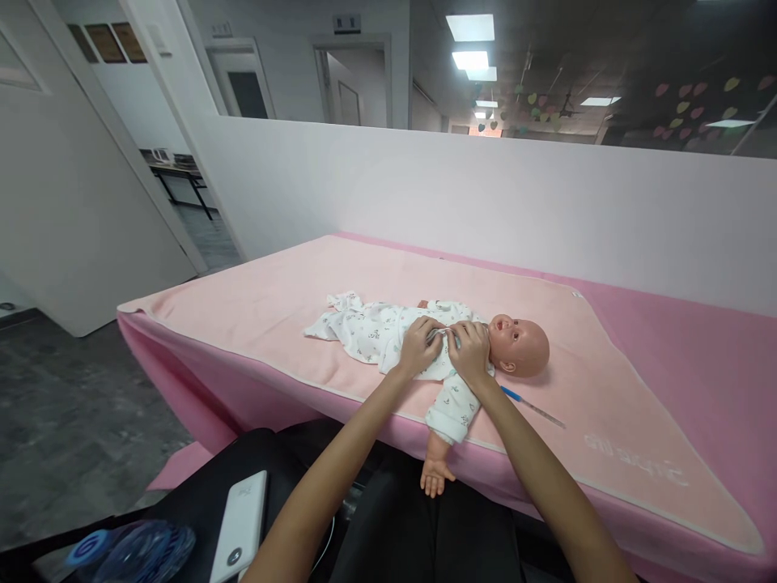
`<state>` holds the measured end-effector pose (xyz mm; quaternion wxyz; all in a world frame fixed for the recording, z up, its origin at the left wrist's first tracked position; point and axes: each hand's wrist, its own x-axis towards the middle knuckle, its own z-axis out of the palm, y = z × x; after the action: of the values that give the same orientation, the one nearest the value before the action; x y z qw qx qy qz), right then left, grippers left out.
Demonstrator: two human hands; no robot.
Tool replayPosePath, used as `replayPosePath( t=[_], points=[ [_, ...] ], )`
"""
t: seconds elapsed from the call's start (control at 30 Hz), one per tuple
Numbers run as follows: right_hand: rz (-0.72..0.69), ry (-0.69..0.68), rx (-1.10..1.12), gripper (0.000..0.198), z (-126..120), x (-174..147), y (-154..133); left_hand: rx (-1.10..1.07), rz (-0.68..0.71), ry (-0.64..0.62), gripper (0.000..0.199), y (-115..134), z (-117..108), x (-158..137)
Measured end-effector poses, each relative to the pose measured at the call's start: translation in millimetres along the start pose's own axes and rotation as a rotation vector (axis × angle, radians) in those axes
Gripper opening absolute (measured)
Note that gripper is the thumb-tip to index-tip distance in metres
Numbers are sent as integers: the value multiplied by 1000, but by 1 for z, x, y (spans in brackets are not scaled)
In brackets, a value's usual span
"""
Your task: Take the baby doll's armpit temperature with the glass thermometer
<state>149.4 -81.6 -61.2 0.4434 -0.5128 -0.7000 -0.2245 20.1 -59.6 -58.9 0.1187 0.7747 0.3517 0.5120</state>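
A baby doll lies on its back on a pink mat, its bald head to the right. It wears a white printed baby outfit with long sleeves and legs. Over the doll's chest, my left hand and my right hand meet, fingertips pinching the front of the outfit between them. What exactly the fingers hold there, a tie or a fabric edge, is too small to make out. One doll arm hangs over the mat's near edge, its hand palm up.
A thin blue-handled tool lies beside the doll's head. The pink mat covers a table against a white wall. At lower left are a white power bank and a plastic bottle.
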Motion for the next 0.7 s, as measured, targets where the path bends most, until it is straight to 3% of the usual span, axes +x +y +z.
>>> replayPosePath(
  t=[0.4, 0.53, 0.7],
  points=[
    [-20, -3, -11, 17, -1, -2, -1, -117, -35, 18, 6, -4, -1, 0],
    [-7, 6, 0, 15, -2, -2, -1, -47, 7, -20, 9, -2, -2, 1],
    [19, 22, 21, 15, -1, -1, -1, 98, 67, 49, 8, 2, 0, -2]
  ],
)
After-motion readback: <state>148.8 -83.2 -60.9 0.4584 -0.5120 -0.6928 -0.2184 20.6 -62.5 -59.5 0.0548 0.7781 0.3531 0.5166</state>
